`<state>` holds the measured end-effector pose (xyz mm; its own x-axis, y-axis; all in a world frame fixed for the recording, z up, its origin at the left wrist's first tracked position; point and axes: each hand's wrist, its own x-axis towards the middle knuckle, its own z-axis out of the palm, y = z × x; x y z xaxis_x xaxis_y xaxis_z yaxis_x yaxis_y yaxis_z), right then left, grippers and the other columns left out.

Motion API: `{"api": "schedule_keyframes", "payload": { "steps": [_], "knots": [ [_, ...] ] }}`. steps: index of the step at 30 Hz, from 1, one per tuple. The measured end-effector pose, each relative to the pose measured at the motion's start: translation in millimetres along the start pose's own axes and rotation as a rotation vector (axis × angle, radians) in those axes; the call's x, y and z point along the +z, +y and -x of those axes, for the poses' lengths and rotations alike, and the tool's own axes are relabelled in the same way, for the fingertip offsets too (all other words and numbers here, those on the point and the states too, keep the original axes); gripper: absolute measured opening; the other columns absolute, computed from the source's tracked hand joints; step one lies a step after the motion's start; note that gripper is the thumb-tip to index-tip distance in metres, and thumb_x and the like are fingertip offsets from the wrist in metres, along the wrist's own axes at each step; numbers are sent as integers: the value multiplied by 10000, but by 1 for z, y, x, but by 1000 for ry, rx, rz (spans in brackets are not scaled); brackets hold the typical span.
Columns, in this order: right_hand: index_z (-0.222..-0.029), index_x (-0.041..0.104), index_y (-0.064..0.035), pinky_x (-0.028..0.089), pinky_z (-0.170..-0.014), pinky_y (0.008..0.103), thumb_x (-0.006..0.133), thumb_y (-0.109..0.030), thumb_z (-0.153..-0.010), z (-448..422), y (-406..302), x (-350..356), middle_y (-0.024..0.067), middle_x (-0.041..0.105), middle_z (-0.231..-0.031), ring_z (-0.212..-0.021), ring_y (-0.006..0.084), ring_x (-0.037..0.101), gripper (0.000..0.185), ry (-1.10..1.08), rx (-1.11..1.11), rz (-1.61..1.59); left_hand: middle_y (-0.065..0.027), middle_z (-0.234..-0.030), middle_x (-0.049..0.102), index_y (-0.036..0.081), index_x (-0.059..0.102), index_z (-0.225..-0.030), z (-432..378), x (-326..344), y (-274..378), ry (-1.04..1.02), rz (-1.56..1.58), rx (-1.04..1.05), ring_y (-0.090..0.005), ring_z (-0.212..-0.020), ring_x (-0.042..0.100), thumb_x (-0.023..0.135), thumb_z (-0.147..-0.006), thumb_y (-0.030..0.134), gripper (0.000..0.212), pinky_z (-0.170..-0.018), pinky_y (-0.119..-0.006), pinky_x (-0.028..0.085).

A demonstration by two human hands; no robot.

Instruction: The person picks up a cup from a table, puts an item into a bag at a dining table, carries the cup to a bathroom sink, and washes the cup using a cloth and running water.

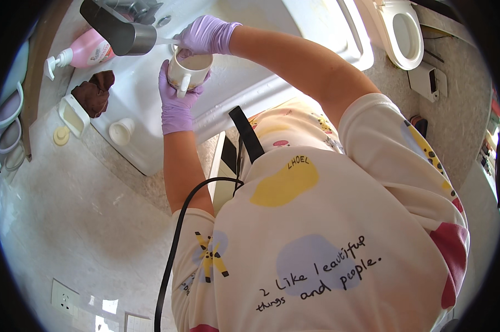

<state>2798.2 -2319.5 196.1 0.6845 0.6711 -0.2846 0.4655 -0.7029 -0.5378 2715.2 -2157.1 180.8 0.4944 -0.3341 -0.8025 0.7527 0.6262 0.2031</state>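
Note:
A white mug (196, 76) with a printed pattern low on its side is in my left hand (177, 112), which wears a lilac glove and cups it from below and around. Its handle points toward me and its mouth tilts up. My right hand (210, 35), in a matching glove, grips the far rim, with a digit reaching inside the mouth; the other fingertips are partly hidden. Water runs from the dark grey faucet (125, 39) onto that hand. Both hands are over the white washbasin (237, 68).
Left of the basin are a pink pump bottle (90, 50), a crumpled brown cloth (93, 97), a white soap dish (74, 116), a yellowish round piece (61, 135) and a white cup (121, 132). A black cable (173, 240) hangs beside my left arm. A toilet (407, 37) stands at the upper right.

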Motion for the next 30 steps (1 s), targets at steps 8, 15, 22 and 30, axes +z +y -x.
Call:
{"api": "schedule_keyframes", "payload": {
  "steps": [8, 15, 22, 30],
  "knots": [
    [-791, 547, -79, 326, -365, 245, 535, -321, -880, 12, 2, 69, 14, 497, -570, -407, 104, 403, 258, -332, 725, -1343, -101, -1088, 538, 104, 487, -1145, -15, -10, 0, 235, -124, 301, -280, -958, 546, 488, -836, 469, 478, -649, -370, 457],
    [-849, 557, -86, 344, -412, 265, 546, -312, -864, 16, 2, 60, 24, 526, -612, -469, 128, 435, 227, -224, 655, -1200, -42, -1075, 532, 224, 507, -1114, -13, -8, -16, 44, -247, 491, -219, -855, 533, 463, -815, 495, 406, -565, -357, 412],
    [-989, 626, -123, 503, -691, 391, 520, -376, -845, 1, 4, 25, 127, 648, -850, -795, 306, 630, 310, 14, 15, -65, -111, -1143, 519, 170, 451, -1203, 1, -3, -5, -5, -31, -56, -410, -937, 535, 419, -807, 553, 552, -485, -318, 384],
    [-818, 618, -45, 477, -555, 356, 508, -395, -866, 2, 5, 50, 82, 608, -680, -608, 228, 595, 369, -141, 411, -583, -106, -1272, 379, 181, 347, -1299, 2, 7, -21, 360, -16, 363, -317, -1130, 408, 415, -799, 616, 666, -870, -488, 386]
  ]
}}
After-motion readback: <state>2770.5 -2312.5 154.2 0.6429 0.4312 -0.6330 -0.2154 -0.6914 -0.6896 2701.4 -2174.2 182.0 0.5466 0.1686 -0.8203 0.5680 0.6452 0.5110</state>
